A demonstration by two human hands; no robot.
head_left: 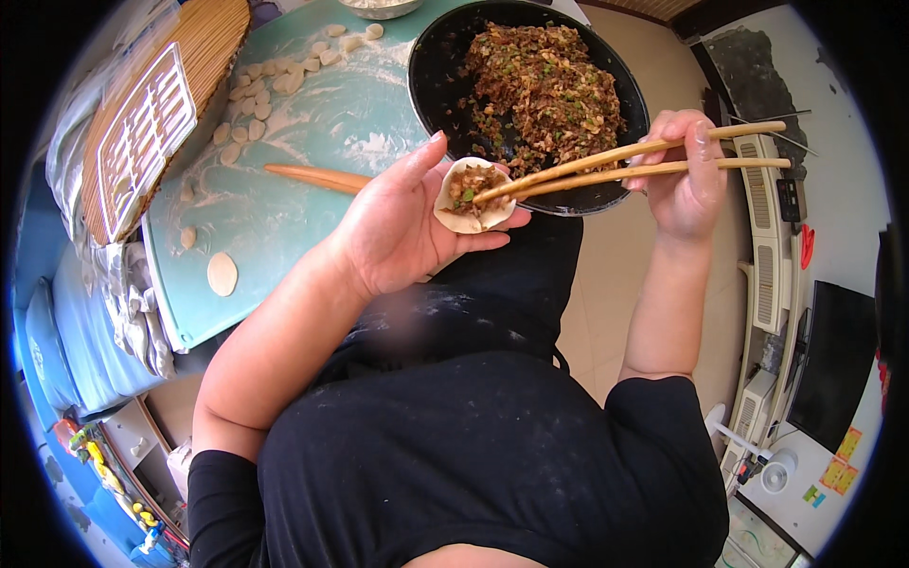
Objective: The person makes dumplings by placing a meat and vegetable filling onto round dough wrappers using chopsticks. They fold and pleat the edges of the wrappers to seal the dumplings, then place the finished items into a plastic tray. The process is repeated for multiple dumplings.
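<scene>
A round dumpling wrapper (452, 217) with brown-and-green filling (468, 186) on it rests in my left hand (402, 213), palm up, the fingers beneath it. My right hand (684, 170) grips a pair of wooden chopsticks (615, 156), whose tips touch the filling. Just beyond both hands stands a black pan (437, 114) holding a big heap of the same filling (549, 90). From behind my left wrist a wooden rolling pin (317, 177) sticks out over the mat, its other end hidden.
A floured green mat (284, 204) covers the table. Several small dough pieces (256, 95) lie at its far left, and one rolled wrapper (222, 274) near its front corner. A round woven tray (213, 38) with a white rack is at far left; a bowl (381, 8) stands at the back.
</scene>
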